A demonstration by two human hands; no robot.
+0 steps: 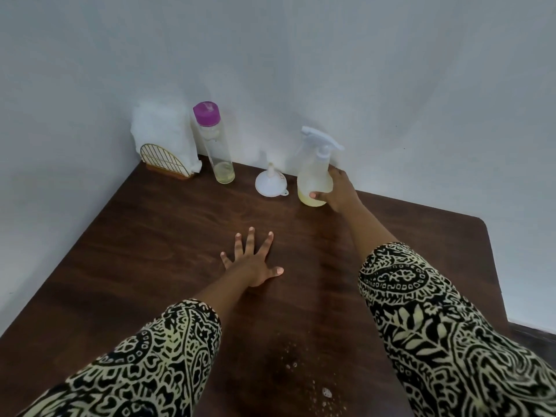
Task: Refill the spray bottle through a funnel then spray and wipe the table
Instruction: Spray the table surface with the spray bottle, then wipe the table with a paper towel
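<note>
A spray bottle [314, 173] stood upright at the back of the dark wooden table [150, 251], nozzle pointing right, beside an upturned white funnel [270, 183]. The right hand [338, 191] gripped its base; the left hand [252, 263] lay flat, fingers spread, empty.

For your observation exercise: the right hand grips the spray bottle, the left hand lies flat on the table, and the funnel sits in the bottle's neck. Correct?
Not quite. In the head view the funnel stands upside down on the table, left of the spray bottle. The right hand and left hand are as stated.
</note>
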